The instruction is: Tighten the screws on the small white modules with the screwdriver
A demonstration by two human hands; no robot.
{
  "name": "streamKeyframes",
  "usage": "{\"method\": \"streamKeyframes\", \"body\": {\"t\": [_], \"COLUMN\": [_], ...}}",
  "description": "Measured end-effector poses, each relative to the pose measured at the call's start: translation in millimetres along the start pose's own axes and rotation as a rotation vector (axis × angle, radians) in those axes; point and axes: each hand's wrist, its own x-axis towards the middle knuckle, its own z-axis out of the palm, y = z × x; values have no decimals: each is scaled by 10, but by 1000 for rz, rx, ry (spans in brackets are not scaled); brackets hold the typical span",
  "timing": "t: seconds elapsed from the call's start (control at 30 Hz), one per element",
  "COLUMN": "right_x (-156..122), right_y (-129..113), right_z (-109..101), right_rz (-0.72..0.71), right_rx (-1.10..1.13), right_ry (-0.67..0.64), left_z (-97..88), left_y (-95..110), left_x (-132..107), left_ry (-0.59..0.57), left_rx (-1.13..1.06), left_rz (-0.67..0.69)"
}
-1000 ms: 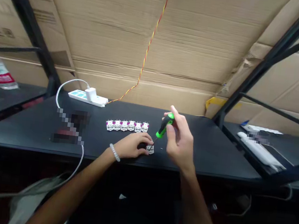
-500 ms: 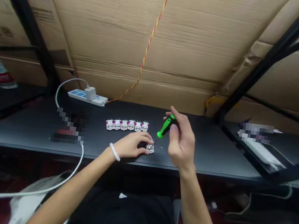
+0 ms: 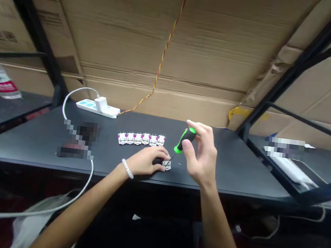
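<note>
My right hand is closed round a screwdriver with a green and black handle, held tilted, its thin tip down on a small white part. My left hand, a bead bracelet on its wrist, rests on the black tabletop and pinches that same part between fingers and thumb. Just behind, several small white and purple parts stand in a neat row. A tiny speck, perhaps a screw, lies right of the held part.
A white power strip with a plugged charger lies at the back left; its white cable runs over the table's front edge. Cardboard sheets form the back wall, with a red-yellow wire hanging. Black frame posts stand either side. A side shelf holds white items.
My right hand has turned slightly on the screwdriver handle, fingers shifting around it. The left hand and the part stay in place.
</note>
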Motion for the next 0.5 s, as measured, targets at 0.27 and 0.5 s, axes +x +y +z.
{"method": "streamKeyframes", "body": {"t": [0.27,0.5], "right_x": [0,4], "right_y": [-36,-32], "right_z": [22,45], "right_rz": [59,55], "right_rx": [40,-136], "right_ry": [-55,97], "left_z": [5,3], "left_y": [-7,1], "left_x": [-3,-2], "left_ry": [-3,-3], "left_rx": [1,-6], "left_rz": [-7,-13]}}
